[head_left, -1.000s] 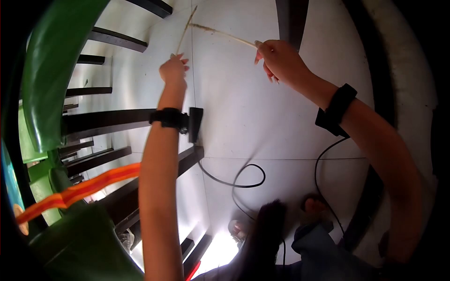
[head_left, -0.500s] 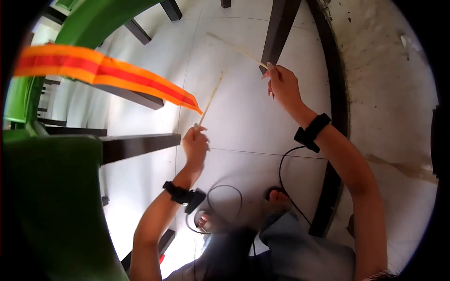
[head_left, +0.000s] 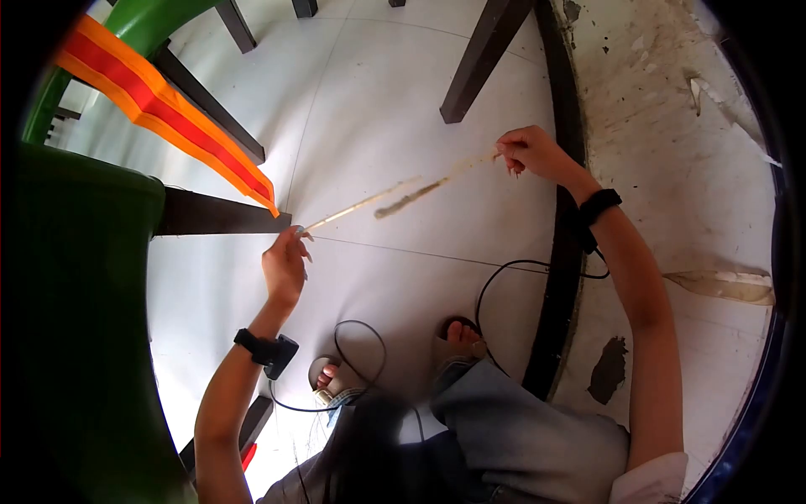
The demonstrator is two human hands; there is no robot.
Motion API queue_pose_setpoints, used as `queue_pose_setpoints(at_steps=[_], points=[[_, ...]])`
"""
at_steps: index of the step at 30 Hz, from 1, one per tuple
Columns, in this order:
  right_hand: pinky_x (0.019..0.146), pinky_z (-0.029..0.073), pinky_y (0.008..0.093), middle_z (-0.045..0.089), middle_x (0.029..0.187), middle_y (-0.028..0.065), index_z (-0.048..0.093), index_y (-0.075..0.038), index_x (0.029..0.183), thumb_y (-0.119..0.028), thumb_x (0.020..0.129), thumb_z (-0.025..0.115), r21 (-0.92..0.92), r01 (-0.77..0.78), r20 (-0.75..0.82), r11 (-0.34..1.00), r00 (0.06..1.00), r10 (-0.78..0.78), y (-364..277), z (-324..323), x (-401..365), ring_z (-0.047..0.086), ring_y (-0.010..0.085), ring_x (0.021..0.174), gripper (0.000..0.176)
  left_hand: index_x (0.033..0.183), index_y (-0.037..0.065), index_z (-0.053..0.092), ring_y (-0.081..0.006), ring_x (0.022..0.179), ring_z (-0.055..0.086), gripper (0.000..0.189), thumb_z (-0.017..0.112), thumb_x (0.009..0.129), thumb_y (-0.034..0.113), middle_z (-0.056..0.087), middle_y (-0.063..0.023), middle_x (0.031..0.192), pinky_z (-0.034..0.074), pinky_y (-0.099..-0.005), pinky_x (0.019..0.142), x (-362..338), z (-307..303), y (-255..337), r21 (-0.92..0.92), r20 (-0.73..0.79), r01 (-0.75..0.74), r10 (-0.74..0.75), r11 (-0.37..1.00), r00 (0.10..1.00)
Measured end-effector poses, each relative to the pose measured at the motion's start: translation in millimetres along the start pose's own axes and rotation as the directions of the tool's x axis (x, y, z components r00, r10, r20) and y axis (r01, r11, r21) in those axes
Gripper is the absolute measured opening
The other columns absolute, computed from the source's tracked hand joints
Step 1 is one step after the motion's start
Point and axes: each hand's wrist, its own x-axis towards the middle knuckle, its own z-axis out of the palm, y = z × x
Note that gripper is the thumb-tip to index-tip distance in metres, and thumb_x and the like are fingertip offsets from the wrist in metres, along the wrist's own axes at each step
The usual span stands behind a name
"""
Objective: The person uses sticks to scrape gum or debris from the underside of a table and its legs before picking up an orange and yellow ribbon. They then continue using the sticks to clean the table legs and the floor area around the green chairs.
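Left hand (head_left: 285, 265) pinches the near end of a pale stick (head_left: 361, 203), which is thin, straw-coloured and motion-blurred. Its long axis starts just beside the lower tip of the orange band (head_left: 168, 118) and its free end points away from the band, slightly upward. Right hand (head_left: 529, 151), fingers closed, grips a second stick (head_left: 432, 186) farther from the band. That one is darker and mottled, and its tip slants down toward the band, both over the tiled floor (head_left: 403, 92).

Your white tiled floor (head_left: 403, 101) carries dark furniture legs (head_left: 483, 59), a loose black cable (head_left: 502, 267) looping beside your two sandalled feet (head_left: 457, 338), and, right of a dark curved strip (head_left: 564, 252), stained, chipped grey concrete (head_left: 672, 168).
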Motion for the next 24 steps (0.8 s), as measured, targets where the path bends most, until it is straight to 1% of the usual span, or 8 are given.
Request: queue_pose_setpoints(at_steps=[4, 8, 10, 14, 16, 20, 22, 24], points=[[0.045, 0.042, 0.0232, 0.052, 0.054, 0.0048, 0.061, 0.005, 0.079, -0.009, 0.086, 0.050, -0.133, -0.101, -0.001, 0.986, 0.995, 0.102, 2, -4, -5, 0.049, 0.0098, 0.045, 0.020, 0.097, 0.000, 0.058, -0.0086, 0.042, 0.047, 0.021, 0.039, 0.089, 0.004, 0.056, -0.0042, 0.062, 0.037, -0.0220, 0.038, 3, -5, -2, -0.043, 0.025, 0.044, -0.042, 0.998, 0.999], [0.045, 0.042, 0.0239, 0.051, 0.053, 0.0046, 0.062, 0.005, 0.079, -0.010, 0.085, 0.052, 0.000, -0.089, -0.065, 0.996, 0.994, 0.089, 8, -4, -1, 0.050, 0.0104, 0.045, 0.020, 0.096, 0.001, 0.058, -0.0083, 0.041, 0.045, 0.021, 0.039, 0.089, 0.004, 0.054, -0.0037, 0.060, 0.037, -0.0221, 0.039, 5, -4, -17, -0.023, 0.034, -0.091, 0.092, 0.996, 0.995], [0.045, 0.042, 0.0240, 0.051, 0.052, 0.0046, 0.062, 0.005, 0.078, -0.011, 0.085, 0.052, 0.063, -0.073, -0.045, 0.995, 0.996, 0.075, 9, -2, 1, 0.050, 0.0105, 0.045, 0.020, 0.095, 0.001, 0.058, -0.0085, 0.043, 0.046, 0.021, 0.039, 0.089, 0.003, 0.054, -0.0039, 0.059, 0.037, -0.0221, 0.041, 5, -3, -20, -0.029, 0.012, -0.050, 0.051, 0.998, 0.999], [0.045, 0.041, 0.0234, 0.051, 0.052, 0.0043, 0.062, 0.005, 0.077, -0.010, 0.084, 0.051, -0.102, -0.124, 0.066, 0.987, 0.989, 0.131, 4, -2, 0, 0.049, 0.0103, 0.045, 0.020, 0.094, 0.001, 0.059, -0.0089, 0.046, 0.048, 0.021, 0.039, 0.088, 0.002, 0.054, -0.0043, 0.059, 0.039, -0.0223, 0.043, 4, -10, -6, -0.023, 0.030, 0.107, -0.106, 0.994, 0.994], [0.046, 0.041, 0.0233, 0.052, 0.053, 0.0044, 0.062, 0.005, 0.076, -0.008, 0.083, 0.051, -0.173, -0.129, -0.008, 0.976, 0.992, 0.130, 6, 0, 2, 0.049, 0.0104, 0.045, 0.018, 0.093, 0.001, 0.059, -0.0086, 0.045, 0.047, 0.021, 0.039, 0.089, 0.003, 0.053, -0.0038, 0.058, 0.038, -0.0224, 0.043, 3, -8, -12, -0.039, 0.019, 0.053, -0.052, 0.998, 0.998], [0.045, 0.041, 0.0232, 0.053, 0.053, 0.0049, 0.062, 0.005, 0.074, -0.007, 0.081, 0.051, 0.012, -0.067, 0.004, 0.998, 0.998, 0.067, 10, -1, 6, 0.049, 0.0106, 0.045, 0.017, 0.092, 0.002, 0.059, -0.0077, 0.043, 0.045, 0.021, 0.039, 0.090, 0.006, 0.050, -0.0025, 0.057, 0.037, -0.0227, 0.041, 3, -6, -17, -0.007, -0.029, -0.099, 0.099, 0.995, 0.995], [0.045, 0.041, 0.0235, 0.053, 0.053, 0.0050, 0.061, 0.005, 0.074, -0.007, 0.080, 0.051, 0.036, -0.018, 0.088, 0.999, 0.996, 0.015, 12, -3, 5, 0.049, 0.0105, 0.044, 0.017, 0.092, 0.002, 0.059, -0.0079, 0.045, 0.046, 0.021, 0.039, 0.090, 0.006, 0.050, -0.0026, 0.057, 0.037, -0.0225, 0.042, 3, -10, -5, 0.007, -0.010, 0.029, -0.029, 1.000, 1.000], [0.044, 0.041, 0.0237, 0.054, 0.054, 0.0052, 0.061, 0.005, 0.073, -0.007, 0.081, 0.051, -0.098, -0.090, 0.015, 0.991, 0.996, 0.092, 10, -1, 1, 0.048, 0.0102, 0.044, 0.018, 0.092, 0.002, 0.059, -0.0081, 0.045, 0.046, 0.021, 0.039, 0.090, 0.007, 0.051, -0.0027, 0.057, 0.037, -0.0224, 0.042, 3, -11, -3, 0.006, 0.003, 0.081, -0.081, 0.997, 0.997]])
